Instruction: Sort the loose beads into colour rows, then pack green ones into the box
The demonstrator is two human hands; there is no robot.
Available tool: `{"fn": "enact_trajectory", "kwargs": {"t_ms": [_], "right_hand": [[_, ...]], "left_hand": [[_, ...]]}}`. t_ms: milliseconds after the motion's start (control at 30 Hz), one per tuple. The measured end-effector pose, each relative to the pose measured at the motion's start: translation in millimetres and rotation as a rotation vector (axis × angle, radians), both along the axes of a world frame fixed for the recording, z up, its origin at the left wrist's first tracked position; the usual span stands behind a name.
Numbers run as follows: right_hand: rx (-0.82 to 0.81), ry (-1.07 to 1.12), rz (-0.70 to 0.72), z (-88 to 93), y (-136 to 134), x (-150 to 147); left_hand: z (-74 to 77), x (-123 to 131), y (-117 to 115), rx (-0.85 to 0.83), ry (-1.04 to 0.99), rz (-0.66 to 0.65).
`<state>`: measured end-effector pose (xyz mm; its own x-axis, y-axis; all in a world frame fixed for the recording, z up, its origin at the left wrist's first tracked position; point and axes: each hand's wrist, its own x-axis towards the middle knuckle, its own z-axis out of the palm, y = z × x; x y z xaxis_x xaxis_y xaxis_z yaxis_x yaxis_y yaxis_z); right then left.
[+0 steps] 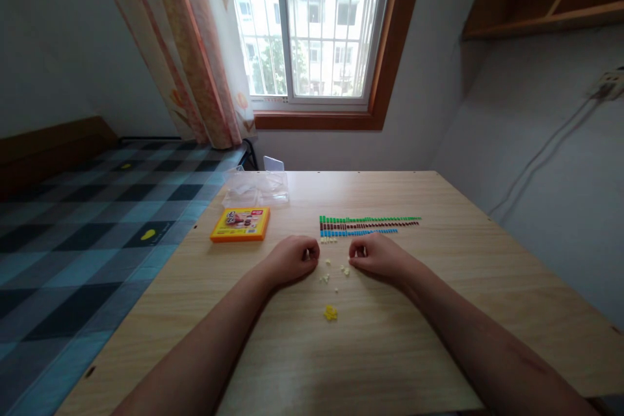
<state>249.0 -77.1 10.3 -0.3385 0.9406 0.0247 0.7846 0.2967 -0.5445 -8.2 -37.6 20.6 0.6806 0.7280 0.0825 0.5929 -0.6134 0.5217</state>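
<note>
In the head view, the left hand (294,260) and the right hand (376,256) rest apart on the pale wood-grain table (404,344), fingers curled in toward the thumbs, and whether either pinches a piece I cannot tell. Small loose cream-coloured pieces (346,270) lie scattered between and just below them, with a small pile of bright yellow pieces (330,312) nearer the person. Beyond the hands, a short row of cream pieces (329,240) sits below long blue (336,233), dark brown (341,226) and green rows (336,220).
</note>
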Motion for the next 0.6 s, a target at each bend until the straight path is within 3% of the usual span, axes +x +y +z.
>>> {"fn": "enact_trajectory", "kwargs": {"t_ms": [367, 600], "right_hand": [[0.001, 0.025, -0.017, -5.0, 3, 0], [0.171, -0.072, -0.222, -12.9, 12, -16]], "left_hand": [[-3.2, 0, 1, -0.028, -0.024, 0.030], [-6.7, 4, 3, -0.005, -0.012, 0.053]]}}
